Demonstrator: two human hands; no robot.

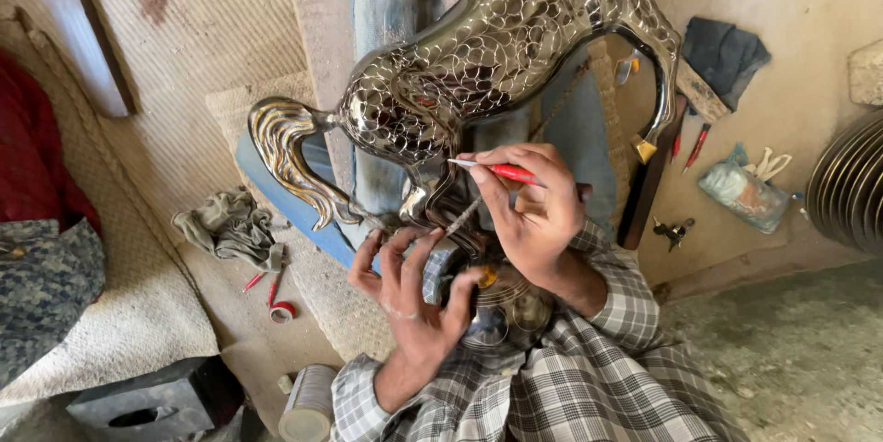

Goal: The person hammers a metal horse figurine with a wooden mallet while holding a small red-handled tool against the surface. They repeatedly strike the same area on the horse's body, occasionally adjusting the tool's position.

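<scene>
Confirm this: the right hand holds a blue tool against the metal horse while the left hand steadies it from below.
Not quite: the tool is red, not blue, as the head view shows. The rest holds: the right hand has it against the metal horse, and the left hand steadies it from below.

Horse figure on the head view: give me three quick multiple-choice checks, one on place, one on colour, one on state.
1. Where does the crumpled rag lie?
A. left of the horse's tail
B. on the horse's back
C. in the right hand

2. What colour is the tool's handle?
A. green
B. red
C. yellow

3. How is the left hand?
A. clenched in a fist
B. holding the tool
C. fingers spread against the horse's base

Answers:
1 A, the rag lies on the floor left of the horse.
2 B, the tool in the right hand is red.
3 C, the left hand is open.
</scene>
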